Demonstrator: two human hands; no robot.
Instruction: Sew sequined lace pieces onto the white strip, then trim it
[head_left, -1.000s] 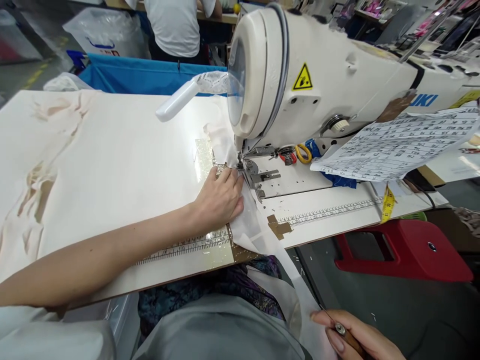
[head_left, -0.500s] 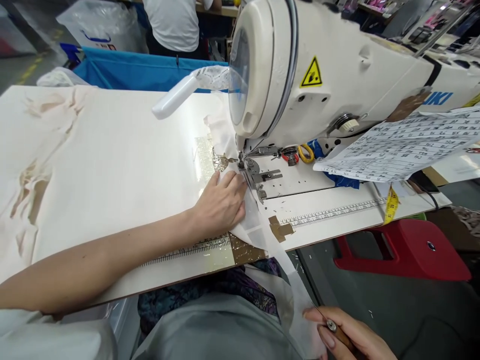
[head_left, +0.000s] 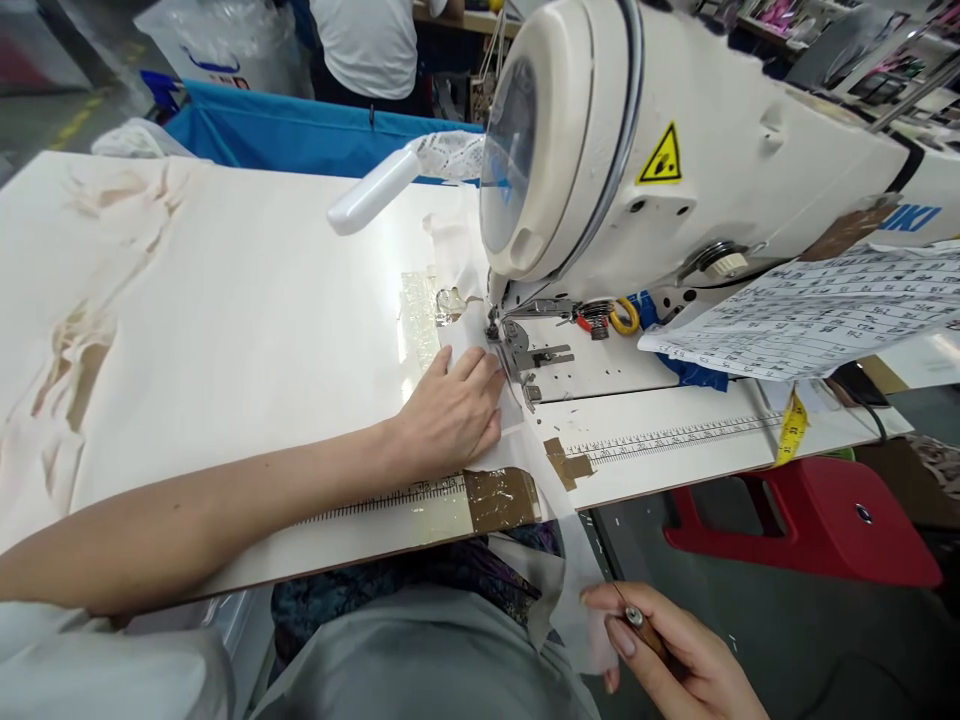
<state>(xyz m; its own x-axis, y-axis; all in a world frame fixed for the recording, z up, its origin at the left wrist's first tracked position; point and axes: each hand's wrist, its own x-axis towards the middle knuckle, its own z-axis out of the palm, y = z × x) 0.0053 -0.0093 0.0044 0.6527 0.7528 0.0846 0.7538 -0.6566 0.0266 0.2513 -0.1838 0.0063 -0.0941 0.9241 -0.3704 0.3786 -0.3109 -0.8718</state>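
Note:
My left hand (head_left: 454, 410) lies palm down on a thin white fabric strip (head_left: 555, 490), just in front of the sewing machine's presser foot (head_left: 495, 325). Its fingers are spread and press the cloth to the table. The strip runs from under the foot and hangs over the table's front edge to my right hand (head_left: 675, 640). That hand is closed around an awl (head_left: 646, 632) with a wooden handle and a thin metal point, and its fingertips also touch the strip's lower end. More pale cloth (head_left: 457, 250) lies behind the foot.
The white sewing machine (head_left: 697, 120) fills the upper right, with a printed sheet (head_left: 810, 305) hanging from it. A yellow tape measure (head_left: 791, 428) hangs over the table edge above a red stool (head_left: 810, 525). Pale fabric pieces (head_left: 90, 370) lie at left. A person (head_left: 367, 50) sits beyond the blue bin (head_left: 300, 140).
The view has shifted, so the machine sits farther right. My right hand has come up and left, nearer the table edge, with the awl and strip. My left hand stays by the foot.

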